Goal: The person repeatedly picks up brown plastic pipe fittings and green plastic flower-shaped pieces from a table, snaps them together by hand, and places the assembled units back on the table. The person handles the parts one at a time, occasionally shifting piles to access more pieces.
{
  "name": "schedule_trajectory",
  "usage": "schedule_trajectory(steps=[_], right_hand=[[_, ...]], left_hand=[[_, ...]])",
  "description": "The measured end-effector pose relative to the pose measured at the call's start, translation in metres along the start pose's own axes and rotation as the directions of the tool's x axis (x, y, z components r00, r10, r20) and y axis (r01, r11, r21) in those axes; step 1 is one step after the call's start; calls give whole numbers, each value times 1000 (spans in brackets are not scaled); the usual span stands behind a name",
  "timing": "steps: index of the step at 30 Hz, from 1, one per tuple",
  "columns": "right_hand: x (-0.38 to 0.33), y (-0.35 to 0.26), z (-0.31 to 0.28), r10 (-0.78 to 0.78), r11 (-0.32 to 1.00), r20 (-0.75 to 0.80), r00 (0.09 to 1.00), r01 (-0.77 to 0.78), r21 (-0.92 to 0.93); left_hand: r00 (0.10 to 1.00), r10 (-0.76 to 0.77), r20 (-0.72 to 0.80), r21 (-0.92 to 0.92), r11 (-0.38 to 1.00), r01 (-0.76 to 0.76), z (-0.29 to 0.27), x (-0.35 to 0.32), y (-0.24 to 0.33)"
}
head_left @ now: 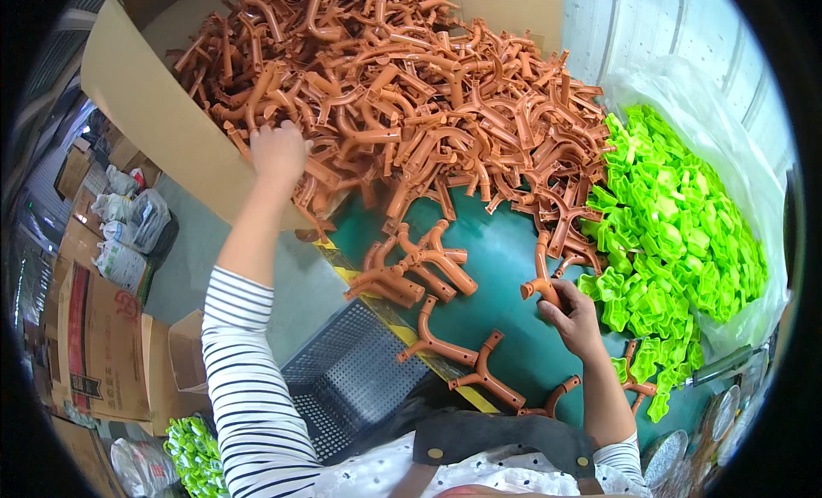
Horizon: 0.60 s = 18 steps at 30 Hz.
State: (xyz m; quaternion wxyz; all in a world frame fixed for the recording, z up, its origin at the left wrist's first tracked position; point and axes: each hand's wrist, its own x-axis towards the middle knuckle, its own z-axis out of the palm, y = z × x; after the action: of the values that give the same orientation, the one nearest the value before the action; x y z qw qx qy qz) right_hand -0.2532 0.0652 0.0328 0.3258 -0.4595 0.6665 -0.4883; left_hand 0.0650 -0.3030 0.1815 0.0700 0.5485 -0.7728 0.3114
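My right hand point(572, 320) is closed around one leg of a brown Y-shaped plastic branch piece point(541, 271), above the green work surface point(505, 327). At the left edge of a big heap of the same brown branch pieces point(385, 113), my left hand point(281, 153) is curled with its knuckles up. Its fingertips are hidden, and I cannot make out what they hold. A small stack of branch pieces point(419, 262) lies between my hands. Nearer to me are several loose Y-shaped pieces point(491, 374).
Bright green plastic parts point(676, 215) spill from a clear plastic bag point(719, 113) at the right. A dark perforated crate point(342, 369) stands below the table's yellow-striped edge point(390, 320). A cardboard sheet point(154, 113) borders the heap, with cardboard boxes point(107, 344) at far left.
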Motion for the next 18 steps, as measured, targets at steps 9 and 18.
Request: schedule_trajectory(steps=[9,18], right_hand=[[-6,-6,17,-61,993,67,996,68,-101],[-2,-19,37,-105,985,167,980,125,-115]], left_hand=[[989,-35,-147,-157,988,11,-2,1,1],[830,219,-513,-319,849,-421,35,-20,-25]])
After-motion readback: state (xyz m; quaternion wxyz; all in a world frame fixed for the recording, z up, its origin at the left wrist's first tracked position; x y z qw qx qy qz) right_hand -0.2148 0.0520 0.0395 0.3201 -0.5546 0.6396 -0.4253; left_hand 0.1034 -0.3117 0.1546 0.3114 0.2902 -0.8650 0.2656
